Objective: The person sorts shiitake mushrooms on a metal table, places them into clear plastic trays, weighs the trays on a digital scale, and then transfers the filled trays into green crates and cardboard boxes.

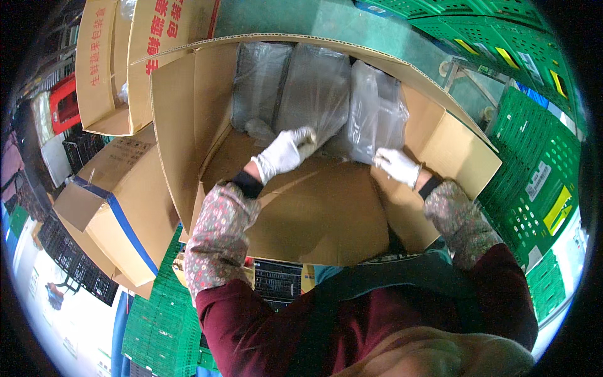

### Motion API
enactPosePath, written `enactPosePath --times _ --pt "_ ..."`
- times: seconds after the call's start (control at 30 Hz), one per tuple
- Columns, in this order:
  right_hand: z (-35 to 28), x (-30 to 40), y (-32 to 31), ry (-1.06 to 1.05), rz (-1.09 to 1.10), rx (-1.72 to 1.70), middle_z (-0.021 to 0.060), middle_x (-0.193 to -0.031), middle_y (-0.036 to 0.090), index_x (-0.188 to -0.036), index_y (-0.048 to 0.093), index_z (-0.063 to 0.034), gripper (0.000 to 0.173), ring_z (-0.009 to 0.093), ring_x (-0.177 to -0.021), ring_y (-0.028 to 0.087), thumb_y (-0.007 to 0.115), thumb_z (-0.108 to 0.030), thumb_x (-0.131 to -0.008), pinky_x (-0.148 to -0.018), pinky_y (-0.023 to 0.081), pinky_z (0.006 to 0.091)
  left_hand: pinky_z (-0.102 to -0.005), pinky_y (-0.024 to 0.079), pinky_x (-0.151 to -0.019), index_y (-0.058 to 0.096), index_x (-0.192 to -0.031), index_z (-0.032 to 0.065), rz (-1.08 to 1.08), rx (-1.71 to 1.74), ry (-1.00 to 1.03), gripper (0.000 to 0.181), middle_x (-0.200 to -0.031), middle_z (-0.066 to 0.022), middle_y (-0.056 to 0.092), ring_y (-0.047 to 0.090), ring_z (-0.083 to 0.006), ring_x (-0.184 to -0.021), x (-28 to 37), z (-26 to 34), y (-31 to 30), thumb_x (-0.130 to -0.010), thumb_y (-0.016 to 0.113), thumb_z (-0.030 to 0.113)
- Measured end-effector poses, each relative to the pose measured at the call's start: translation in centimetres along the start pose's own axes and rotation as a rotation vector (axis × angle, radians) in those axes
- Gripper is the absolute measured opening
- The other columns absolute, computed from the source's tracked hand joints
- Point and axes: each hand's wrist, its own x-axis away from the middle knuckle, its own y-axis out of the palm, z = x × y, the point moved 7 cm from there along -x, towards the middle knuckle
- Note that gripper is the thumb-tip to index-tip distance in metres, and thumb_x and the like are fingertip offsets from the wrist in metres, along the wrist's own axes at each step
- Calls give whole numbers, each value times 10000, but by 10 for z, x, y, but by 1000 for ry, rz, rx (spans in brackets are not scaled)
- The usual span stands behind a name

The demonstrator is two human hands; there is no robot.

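A large cardboard box [320, 212] lies open before me. Against its far wall stand several packs of stacked plastic trays or containers in clear bags, among them a left pack [260, 85], a middle pack [314, 89] and a right pack [377, 113]. My left hand [287, 151], in a white glove, pinches the pulled-out plastic film of the middle pack. In another white glove, my right hand [398, 166] has its fingers closed on the near end of the right pack's bag. Both forearms wear floral sleeve covers.
Another open carton [106, 61] with red printing stands at the far left, above a carton with blue tape [141, 212]. Green plastic crates [532, 174] are stacked at the right, and more green crates [158, 311] at the lower left. A red crate [66, 103] is farther off.
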Motion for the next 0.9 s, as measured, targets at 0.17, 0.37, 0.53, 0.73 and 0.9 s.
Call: enactPosePath --times 0.17,0.37,0.53,0.73,0.9 --pt "-41 63 69 -22 -270 90 163 -845 692 -973 643 -38 230 311 -747 674 566 -255 -983 -714 516 427 -336 535 -743 615 -977 79 -130 -13 -27 118 -860 -103 655 656 -221 -780 80 19 43 -880 678 56" --pt "2 23 122 -159 -174 577 195 -823 695 -915 687 -65 354 360 -718 683 496 -352 -998 -670 546 454 -475 551 -685 642 -1054 105 -39 -627 -30 176 -831 -162 689 681 -377 -758 85 -1 60 -908 610 199" --pt "86 -95 74 150 196 700 172 -896 730 -896 739 -71 194 358 -817 724 613 -218 -878 -670 571 484 -497 537 -680 623 -1044 71 -288 -956 -268 183 -906 -169 714 692 -393 -819 41 -118 66 -895 568 161" --pt "73 -97 74 194 -11 671 200 -1000 720 -1029 716 -55 346 379 -939 699 597 -343 -880 -797 534 496 -451 545 -863 685 -1121 12 -408 -965 -633 499 -1054 -205 720 692 -360 -1019 -18 -113 53 -878 631 445" --pt "21 -87 -4 452 432 216 258 -1050 705 -1052 701 17 846 417 -992 683 461 -772 -863 -860 524 473 -441 554 -825 706 -1064 -9 144 -926 -726 722 -1005 -207 728 707 -326 -990 -63 -114 14 -816 640 666"
